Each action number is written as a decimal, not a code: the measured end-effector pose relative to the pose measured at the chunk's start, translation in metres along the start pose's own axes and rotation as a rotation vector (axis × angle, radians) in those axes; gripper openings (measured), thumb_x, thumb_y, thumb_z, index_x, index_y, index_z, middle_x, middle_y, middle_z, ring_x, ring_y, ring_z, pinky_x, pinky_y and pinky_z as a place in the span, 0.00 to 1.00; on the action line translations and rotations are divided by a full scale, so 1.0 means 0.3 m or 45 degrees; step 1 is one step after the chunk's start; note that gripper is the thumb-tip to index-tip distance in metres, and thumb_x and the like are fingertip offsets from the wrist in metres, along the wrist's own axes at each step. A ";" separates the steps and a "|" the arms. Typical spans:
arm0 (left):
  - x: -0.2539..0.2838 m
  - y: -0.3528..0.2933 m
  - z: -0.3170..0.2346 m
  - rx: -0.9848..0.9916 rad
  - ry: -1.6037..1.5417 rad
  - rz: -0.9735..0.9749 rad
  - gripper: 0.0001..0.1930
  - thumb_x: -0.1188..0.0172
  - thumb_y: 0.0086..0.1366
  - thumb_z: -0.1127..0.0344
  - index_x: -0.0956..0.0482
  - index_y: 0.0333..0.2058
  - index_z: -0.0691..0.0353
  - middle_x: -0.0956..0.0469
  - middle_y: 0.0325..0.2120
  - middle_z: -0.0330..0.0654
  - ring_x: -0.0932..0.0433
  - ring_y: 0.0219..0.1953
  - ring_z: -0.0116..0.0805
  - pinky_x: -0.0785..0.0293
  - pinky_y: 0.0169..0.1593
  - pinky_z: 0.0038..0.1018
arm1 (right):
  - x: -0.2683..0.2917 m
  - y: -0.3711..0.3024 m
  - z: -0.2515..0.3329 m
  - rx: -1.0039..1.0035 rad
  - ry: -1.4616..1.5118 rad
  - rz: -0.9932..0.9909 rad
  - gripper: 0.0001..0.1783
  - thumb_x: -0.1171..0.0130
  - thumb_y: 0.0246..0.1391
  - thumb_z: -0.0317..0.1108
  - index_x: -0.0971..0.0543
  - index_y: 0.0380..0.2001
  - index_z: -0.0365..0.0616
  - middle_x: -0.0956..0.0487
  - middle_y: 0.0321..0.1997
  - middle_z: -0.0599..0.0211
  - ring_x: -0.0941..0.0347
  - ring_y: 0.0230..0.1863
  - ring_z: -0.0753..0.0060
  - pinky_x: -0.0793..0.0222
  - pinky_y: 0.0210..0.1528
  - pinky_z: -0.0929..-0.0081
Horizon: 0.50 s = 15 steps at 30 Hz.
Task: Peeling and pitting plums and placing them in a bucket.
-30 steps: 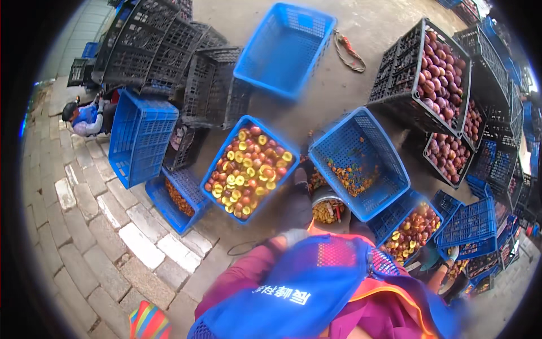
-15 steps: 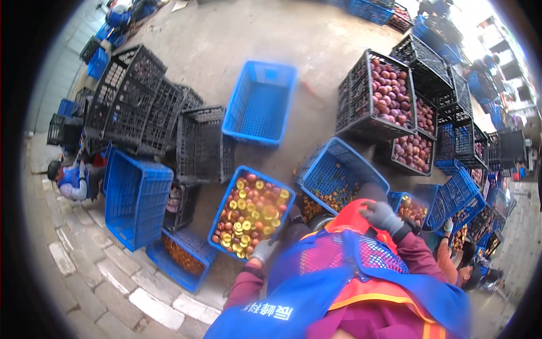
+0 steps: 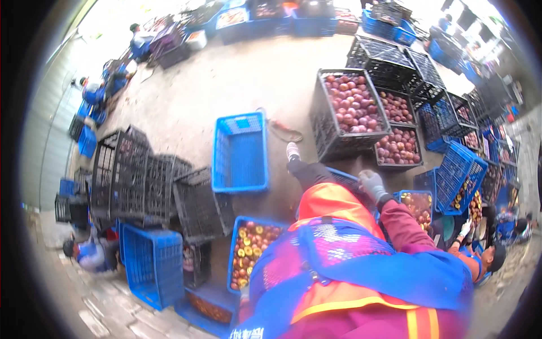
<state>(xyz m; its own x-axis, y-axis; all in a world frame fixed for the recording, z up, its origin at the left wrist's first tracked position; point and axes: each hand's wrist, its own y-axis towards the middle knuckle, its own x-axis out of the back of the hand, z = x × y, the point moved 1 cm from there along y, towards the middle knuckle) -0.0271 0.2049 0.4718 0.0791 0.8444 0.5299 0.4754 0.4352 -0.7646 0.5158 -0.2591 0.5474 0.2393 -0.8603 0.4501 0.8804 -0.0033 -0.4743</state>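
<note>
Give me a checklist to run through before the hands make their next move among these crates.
1. Right hand gloved and free: ok, nothing seen in it.
2. Left hand: cannot tell, hidden by the person's body.
3. Blue crate of halved fruit within reach: ok, just below the person's chest.
4. Empty blue crate upright on the ground: ok.
5. Black crate of whole red fruit stocked: ok, heaped full.
6. Co-worker clear of the right side: not ok, close by.
</note>
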 end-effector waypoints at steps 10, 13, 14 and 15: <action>0.471 0.824 -1.175 -0.086 -0.543 -0.091 0.19 0.38 0.75 0.52 0.16 0.55 0.58 0.13 0.44 0.48 0.15 0.44 0.43 0.20 0.46 0.41 | 0.124 1.070 -0.138 -0.733 0.308 -0.336 0.31 0.37 0.68 0.58 0.23 0.51 0.37 0.19 0.37 0.53 0.21 0.25 0.56 0.28 0.23 0.56; 0.747 1.056 -1.547 -0.074 -0.539 -0.110 0.21 0.38 0.75 0.51 0.17 0.57 0.59 0.14 0.43 0.47 0.16 0.42 0.41 0.20 0.45 0.39 | 0.018 1.283 0.041 -0.921 0.425 -0.332 0.36 0.37 0.67 0.61 0.24 0.59 0.36 0.18 0.45 0.47 0.18 0.37 0.50 0.23 0.31 0.54; 0.809 1.154 -1.705 -0.093 -0.556 -0.092 0.22 0.37 0.75 0.50 0.17 0.57 0.60 0.14 0.43 0.46 0.16 0.42 0.40 0.21 0.45 0.38 | 0.017 1.373 0.112 -0.979 0.432 -0.338 0.38 0.37 0.67 0.61 0.26 0.63 0.37 0.19 0.48 0.46 0.18 0.41 0.47 0.21 0.35 0.53; 0.855 1.253 -1.860 -0.117 -0.557 -0.062 0.23 0.37 0.75 0.50 0.17 0.57 0.61 0.14 0.43 0.46 0.16 0.42 0.39 0.21 0.44 0.38 | 0.017 1.459 0.168 -1.045 0.442 -0.353 0.41 0.37 0.67 0.61 0.27 0.67 0.37 0.19 0.52 0.44 0.17 0.45 0.45 0.20 0.39 0.53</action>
<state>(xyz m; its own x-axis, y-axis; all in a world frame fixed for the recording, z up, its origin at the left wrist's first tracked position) 0.6608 0.4107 0.5251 -0.3139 0.8850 0.3438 0.5469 0.4646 -0.6965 0.9229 -0.2392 0.3804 -0.1885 -0.8789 0.4382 0.2912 -0.4762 -0.8297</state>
